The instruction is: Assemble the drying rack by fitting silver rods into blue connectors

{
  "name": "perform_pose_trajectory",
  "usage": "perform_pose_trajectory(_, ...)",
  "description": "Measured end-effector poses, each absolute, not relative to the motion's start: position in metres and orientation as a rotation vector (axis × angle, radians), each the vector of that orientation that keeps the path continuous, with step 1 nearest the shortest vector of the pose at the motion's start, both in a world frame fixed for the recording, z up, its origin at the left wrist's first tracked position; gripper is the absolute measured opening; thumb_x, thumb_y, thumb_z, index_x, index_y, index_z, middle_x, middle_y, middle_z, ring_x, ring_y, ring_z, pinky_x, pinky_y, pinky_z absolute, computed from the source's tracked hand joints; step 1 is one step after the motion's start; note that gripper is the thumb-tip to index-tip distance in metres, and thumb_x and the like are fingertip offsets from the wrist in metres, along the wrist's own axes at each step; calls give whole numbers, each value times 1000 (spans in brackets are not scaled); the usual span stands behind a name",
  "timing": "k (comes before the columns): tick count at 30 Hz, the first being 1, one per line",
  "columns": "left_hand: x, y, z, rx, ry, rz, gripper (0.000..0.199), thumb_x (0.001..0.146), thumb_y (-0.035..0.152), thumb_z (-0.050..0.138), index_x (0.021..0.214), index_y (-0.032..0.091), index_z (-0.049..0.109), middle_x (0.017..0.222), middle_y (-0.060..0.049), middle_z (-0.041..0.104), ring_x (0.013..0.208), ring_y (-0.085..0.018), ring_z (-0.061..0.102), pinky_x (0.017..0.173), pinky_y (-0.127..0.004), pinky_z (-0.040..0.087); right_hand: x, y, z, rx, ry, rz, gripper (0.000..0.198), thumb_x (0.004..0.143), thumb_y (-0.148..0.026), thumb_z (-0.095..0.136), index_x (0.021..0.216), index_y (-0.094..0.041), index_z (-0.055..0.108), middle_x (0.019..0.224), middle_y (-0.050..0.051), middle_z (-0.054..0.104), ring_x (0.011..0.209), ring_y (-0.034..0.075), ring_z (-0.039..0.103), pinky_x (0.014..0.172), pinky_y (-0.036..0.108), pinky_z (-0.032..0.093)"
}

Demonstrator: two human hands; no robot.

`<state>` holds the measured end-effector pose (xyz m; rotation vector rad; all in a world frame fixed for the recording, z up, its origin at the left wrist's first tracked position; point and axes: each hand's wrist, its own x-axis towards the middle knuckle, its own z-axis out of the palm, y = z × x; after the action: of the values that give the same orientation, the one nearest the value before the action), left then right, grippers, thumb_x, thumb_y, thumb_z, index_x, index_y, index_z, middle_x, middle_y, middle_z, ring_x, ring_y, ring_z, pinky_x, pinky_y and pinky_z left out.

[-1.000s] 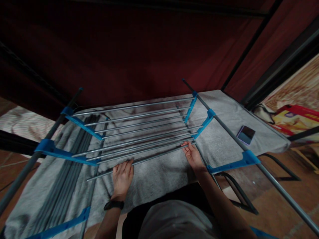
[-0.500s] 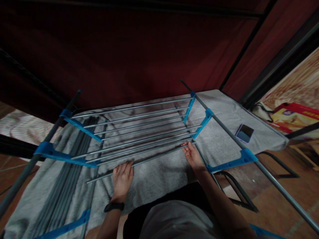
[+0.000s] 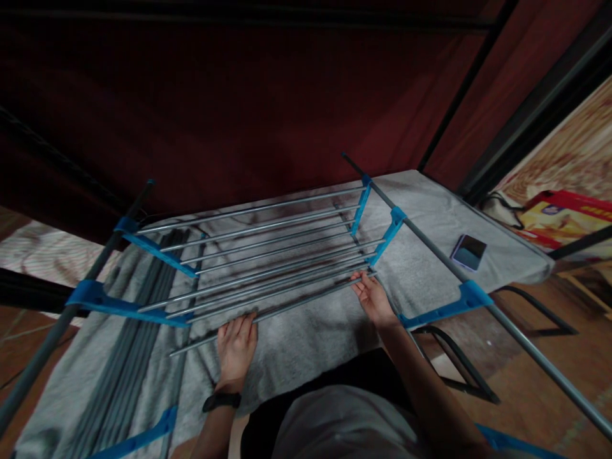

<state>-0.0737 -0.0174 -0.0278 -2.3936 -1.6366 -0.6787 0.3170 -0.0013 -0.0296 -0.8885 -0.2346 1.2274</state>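
Observation:
A loose grey metal rod (image 3: 301, 303) lies across in front of me, nearest to my body. My left hand (image 3: 236, 344) is wrapped over the rod near its left end, fingers curled round it, a black band on the wrist. Near the right end, my right hand (image 3: 371, 296) pinches the same rod between thumb and fingers. Just beyond it stands a rack frame of parallel rods held by blue plastic brackets, among them a left bracket (image 3: 129, 308) and a right bracket (image 3: 387, 236). Another blue bracket (image 3: 444, 306) on the right side pole holds no cross rods.
Several spare grey tubes (image 3: 129, 357) lie on the grey cloth (image 3: 296, 344) at left. A phone (image 3: 469, 253) rests at right. Long side poles (image 3: 530, 354) reach toward me on both sides. A dark red panel (image 3: 268, 108) stands behind; a red and yellow box (image 3: 567, 220) sits far right.
Both hands keep their hold on the rod, which has barely moved. The view has shifted very slightly.

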Motion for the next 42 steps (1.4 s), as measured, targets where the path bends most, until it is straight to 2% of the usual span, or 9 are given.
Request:
perform_pose_trajectory(8, -74, -17, -26, -2384, -1612, -717, 28, 104, 27, 45, 117, 21, 69, 101, -8, 77, 97, -25, 69, 89, -39, 43, 317, 3, -1, -882, -279, 1139, 23, 80, -35, 89, 80, -24, 69, 82, -1, 77, 75, 15, 73, 72, 26, 61)
perform_pose_trajectory(13, -77, -16, -29, -2373, -1519, -756, 28, 104, 29, 47, 118, 20, 69, 94, -6, 76, 89, -24, 68, 84, -37, 43, 316, 2, 25, -869, -343, 1083, 28, 77, -38, 91, 78, -24, 67, 85, -1, 77, 77, 13, 72, 75, 24, 61)
perform_pose_trajectory(19, -78, -14, -28, -2333, -1433, -765, 27, 103, 27, 49, 118, 16, 68, 91, -6, 76, 85, -23, 68, 82, -36, 44, 320, 4, 48, -834, -412, 1082, 26, 75, -38, 93, 83, -24, 72, 89, -2, 77, 81, 12, 71, 77, 22, 59)
perform_pose_trajectory(27, -78, -15, -30, -2318, -1448, -756, 25, 103, 25, 49, 118, 16, 67, 93, -7, 76, 86, -23, 68, 83, -35, 45, 323, 11, 56, -829, -415, 1120, 27, 74, -37, 93, 89, -24, 75, 90, -1, 78, 83, 14, 72, 83, 27, 60)
perform_pose_trajectory(37, -79, -14, -34, -2306, -1440, -779, 21, 102, 23, 51, 114, 18, 68, 94, -5, 77, 85, -22, 69, 80, -34, 46, 321, 10, 56, -893, -405, 1060, 30, 76, -43, 91, 79, -24, 69, 82, -4, 74, 73, 12, 68, 71, 24, 57)
perform_pose_trajectory(42, -81, -14, -36, -2316, -1443, -798, 21, 101, 22, 50, 114, 19, 67, 95, -5, 78, 85, -21, 71, 80, -34, 47, 321, 9, 57, -903, -420, 1053, 29, 76, -43, 91, 79, -25, 68, 80, -4, 74, 73, 12, 67, 70, 23, 56)
